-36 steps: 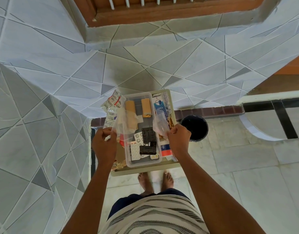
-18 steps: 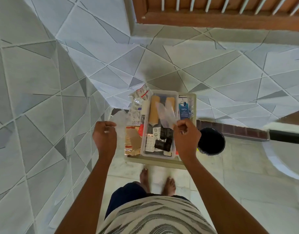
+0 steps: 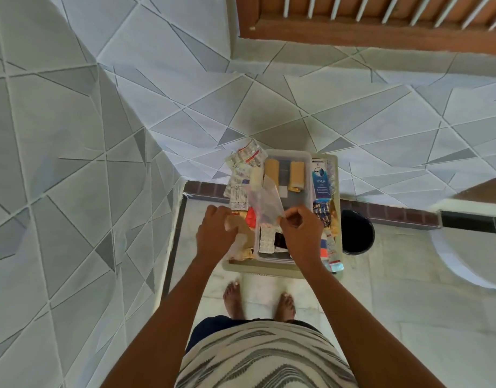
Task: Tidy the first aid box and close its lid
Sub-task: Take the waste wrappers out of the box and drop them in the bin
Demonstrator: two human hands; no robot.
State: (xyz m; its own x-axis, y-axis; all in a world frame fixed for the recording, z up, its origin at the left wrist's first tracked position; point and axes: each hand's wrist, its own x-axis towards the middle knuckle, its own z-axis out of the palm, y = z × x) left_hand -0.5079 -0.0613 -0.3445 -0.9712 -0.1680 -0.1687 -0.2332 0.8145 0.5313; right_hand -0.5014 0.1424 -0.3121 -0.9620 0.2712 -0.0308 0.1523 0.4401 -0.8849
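A clear plastic first aid box (image 3: 286,156) stands open on a small beige stool (image 3: 335,169). It holds two tan bandage rolls (image 3: 297,175), white pill strips (image 3: 266,239) and dark items. My right hand (image 3: 302,229) is over the box's near part and pinches a thin clear plastic bag (image 3: 265,204) that hangs over the box's left edge. My left hand (image 3: 216,233) is left of the box, fingers curled over brown and clear packets (image 3: 241,242). No lid shows.
Loose pill strips (image 3: 245,163) lie left of the box, a blue carton (image 3: 319,179) and more packets to its right. A black round bin (image 3: 356,233) stands right of the stool. Tiled walls close in on the left and behind. My bare feet (image 3: 232,298) are below the stool.
My hands have come closer together. The clear bag now hangs from my right hand over the box's left side, and my left hand has dropped onto the packets beside the box.
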